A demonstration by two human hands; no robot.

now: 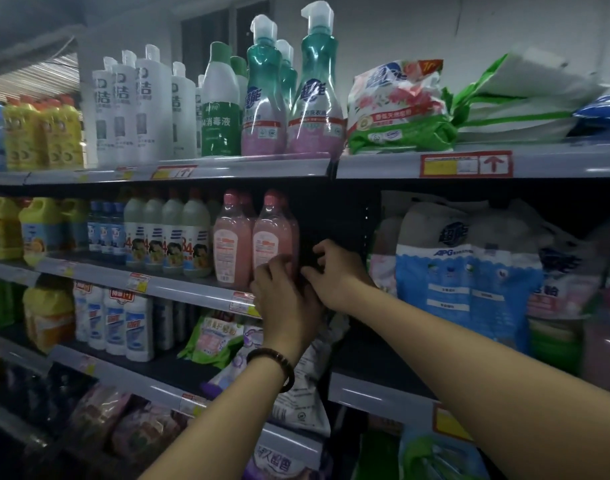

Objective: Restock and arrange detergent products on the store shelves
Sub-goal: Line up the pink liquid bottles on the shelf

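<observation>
Store shelves (179, 289) full of soap and cleaning things fill the whole view, row over row. On the right side of the middle shelf stand big blue and white bags (469, 271), packed close together. On the top shelf a flower bag (397, 105) lies on its side, and next to it stand tall green bottles (317, 91) with white pump tops. Left of those is a bunch of white bottles (147, 105). On the middle shelf two pink bottles (232, 244) stand upright side by side, at the right end of a row of bottles. A dark gap is just to the right of them. Both arms reach up to that spot. The left hand (282, 299) touches the bottom of the right pink bottle with bent fingers, but its back hides the grip, so I cannot tell if it is clamped on the bottle. The right hand (334, 271) is just beside it in the dark gap with fingers curled. I cannot tell what its grip holds, if anything. A brown bead bracelet (272, 365) sits on the left wrist. A red price tag (466, 164) with an arrow sticks on the top shelf edge.
</observation>
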